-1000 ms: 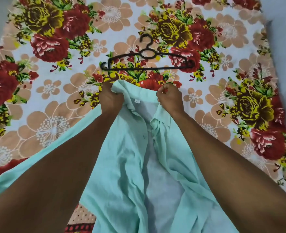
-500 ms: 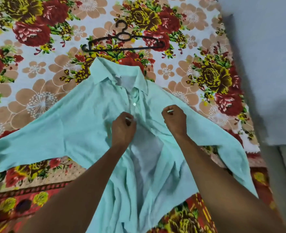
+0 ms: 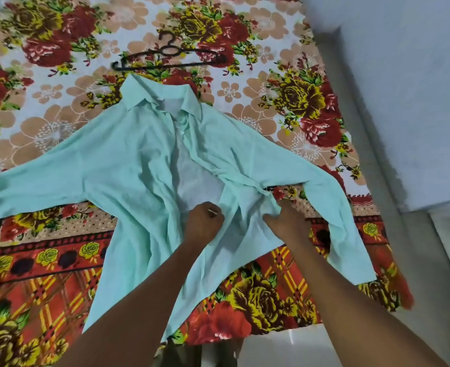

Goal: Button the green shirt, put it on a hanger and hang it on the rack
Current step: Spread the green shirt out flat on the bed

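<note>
The pale green shirt [image 3: 128, 165] lies face up on the bed, sleeves spread to both sides and collar pointing away from me. Its front is open, showing the white inside. My left hand [image 3: 204, 223] pinches the left front edge of the shirt low down near the middle. My right hand [image 3: 284, 221] grips the bunched right front panel beside it. A black plastic hanger [image 3: 169, 58] lies flat on the bedsheet just beyond the collar. No rack is in view.
A floral bedsheet [image 3: 59, 107] covers the bed under the shirt. A pale grey wall [image 3: 404, 88] runs along the bed's right side. The bed's near edge and a light floor [image 3: 276, 348] show at the bottom.
Both hands have moved down the shirt front from the collar, past chest height, to the lower part. The shirt now lies spread out, and my view has pulled back.
</note>
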